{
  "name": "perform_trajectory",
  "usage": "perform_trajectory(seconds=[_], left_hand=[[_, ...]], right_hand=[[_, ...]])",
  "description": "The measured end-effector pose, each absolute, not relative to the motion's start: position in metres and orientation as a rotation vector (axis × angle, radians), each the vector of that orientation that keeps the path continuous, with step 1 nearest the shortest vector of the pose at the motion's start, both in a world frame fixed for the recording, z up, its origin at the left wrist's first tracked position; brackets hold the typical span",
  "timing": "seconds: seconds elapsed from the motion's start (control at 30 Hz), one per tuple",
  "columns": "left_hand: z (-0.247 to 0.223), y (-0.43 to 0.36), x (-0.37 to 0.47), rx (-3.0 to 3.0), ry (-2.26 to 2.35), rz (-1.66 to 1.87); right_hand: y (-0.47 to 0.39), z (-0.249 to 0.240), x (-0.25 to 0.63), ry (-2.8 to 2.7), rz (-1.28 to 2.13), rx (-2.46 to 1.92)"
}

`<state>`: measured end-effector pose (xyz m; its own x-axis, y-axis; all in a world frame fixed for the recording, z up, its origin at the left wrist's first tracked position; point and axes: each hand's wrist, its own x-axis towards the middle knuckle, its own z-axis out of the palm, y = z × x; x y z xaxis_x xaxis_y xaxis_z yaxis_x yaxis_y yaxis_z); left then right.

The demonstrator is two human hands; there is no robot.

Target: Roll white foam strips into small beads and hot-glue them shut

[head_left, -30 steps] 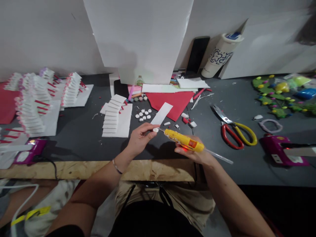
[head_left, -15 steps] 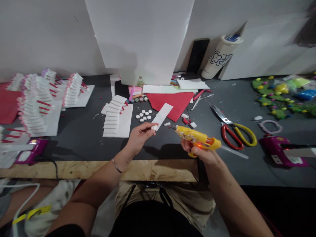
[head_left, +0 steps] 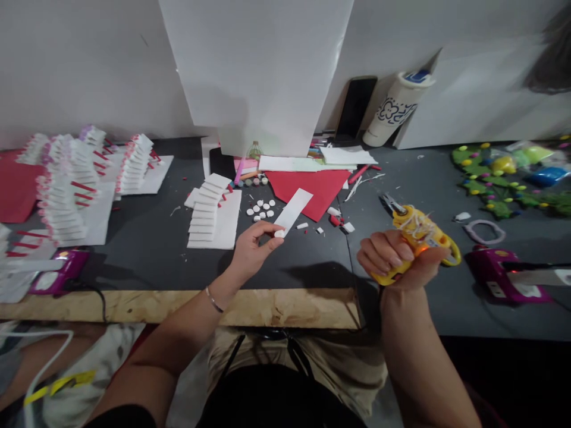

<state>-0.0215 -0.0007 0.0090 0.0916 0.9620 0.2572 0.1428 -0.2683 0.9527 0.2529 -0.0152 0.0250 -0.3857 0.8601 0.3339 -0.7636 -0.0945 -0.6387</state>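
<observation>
My left hand [head_left: 253, 249] pinches a white strip [head_left: 294, 209] near its lower end, where a small white disc [head_left: 279, 233] sits at the fingertips. In my right hand [head_left: 397, 261] is a yellow hot glue gun [head_left: 422, 230], its orange light glowing and its nozzle aimed up and left. The gun hides most of the scissors [head_left: 392, 204] on the table. Several loose white discs [head_left: 260, 209] lie just beyond my left hand. A stepped row of white strips [head_left: 204, 219] rests on a white board [head_left: 226, 229] to the left.
Stepped white models [head_left: 66, 202] with red sticks stand at far left, near a purple power strip [head_left: 56, 276]. Another power strip [head_left: 504, 276] sits at right. A red sheet [head_left: 319, 196], a bottle [head_left: 397, 110], a phone [head_left: 357, 107] and green foliage pieces [head_left: 486, 178] lie farther back.
My right hand has moved the glue gun right, away from the strip, and tilted its nozzle upward over the scissors. My left hand stays almost in place with the strip and disc.
</observation>
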Motion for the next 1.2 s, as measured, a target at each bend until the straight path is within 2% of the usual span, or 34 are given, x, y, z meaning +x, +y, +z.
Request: perform_trajectory(seconds=[0.27,0.73,1.2], left_hand=[[0.016,-0.004,-0.022,1.846,1.217,1.270],[0.010,-0.002,-0.023,1.813,1.282,1.289],[0.037,-0.010,-0.041,1.756,1.339,0.839]], right_hand=[[-0.013,0.024,0.257,-0.896,1.754,-0.169],[-0.015,0.033,0.252,-0.846,1.716,-0.196],[-0.013,0.034,0.254,-0.899,1.692,-0.232]])
